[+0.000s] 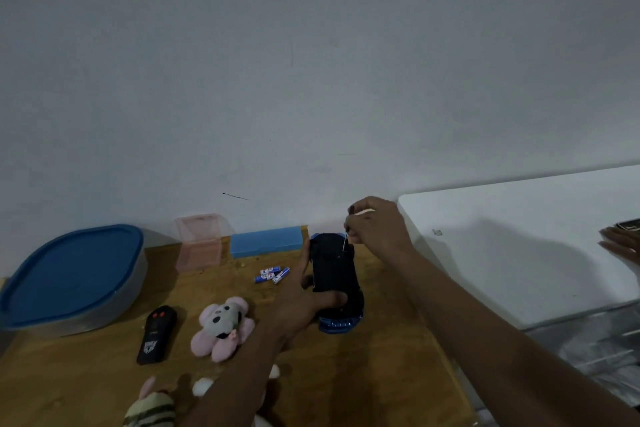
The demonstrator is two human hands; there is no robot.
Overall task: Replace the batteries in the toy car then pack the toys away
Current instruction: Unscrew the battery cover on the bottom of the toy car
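A blue toy car (335,270) lies upside down on the wooden table (346,374), its black underside facing up. My left hand (304,298) grips its near left side. My right hand (377,229) holds a thin screwdriver (346,236) upright, its tip on the far end of the car's underside. Several blue and white batteries (272,274) lie loose just left of the car. A black remote control (156,334) with red buttons and a pink and grey plush toy (223,326) lie nearer to me on the left.
A clear tub with a blue lid (69,277) stands far left. A pink clear box (199,243) and a blue block (265,241) stand by the wall. Another plush toy (152,407) lies at the bottom edge. On the white table (519,246) at right rests another person's hand (621,243).
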